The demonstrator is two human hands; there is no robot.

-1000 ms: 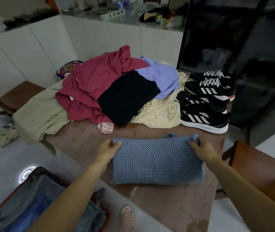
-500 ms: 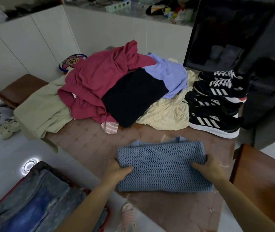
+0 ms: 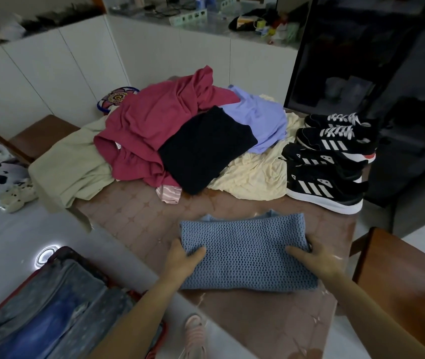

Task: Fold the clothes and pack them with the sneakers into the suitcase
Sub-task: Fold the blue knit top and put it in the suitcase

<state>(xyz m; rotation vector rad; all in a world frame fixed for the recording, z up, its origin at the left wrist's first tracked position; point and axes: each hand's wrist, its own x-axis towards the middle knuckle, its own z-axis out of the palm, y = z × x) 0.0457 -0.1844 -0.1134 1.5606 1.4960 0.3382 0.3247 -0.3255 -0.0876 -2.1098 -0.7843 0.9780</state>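
Ahead, sweater (image 3: 245, 252) on table (image 3: 133, 218), cabinets (image 3: 50, 73) behind.

The blue knit sweater (image 3: 245, 255) lies folded flat; unfolded clothes (image 3: 180, 141) heap behind it, four black striped sneakers (image 3: 328, 164) alongside; the suitcase (image 3: 50, 309) lies open, seemingly holding denim.

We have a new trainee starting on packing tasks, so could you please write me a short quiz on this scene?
1. True or false: the folded blue sweater lies in the suitcase.
2. How many black sneakers stand on the table? A two, B four, C six.
3. Which hands hold the sweater's ends?

Key:
1. False. It lies on the table.
2. B.
3. Both: the left hand and the right hand each grip one end.
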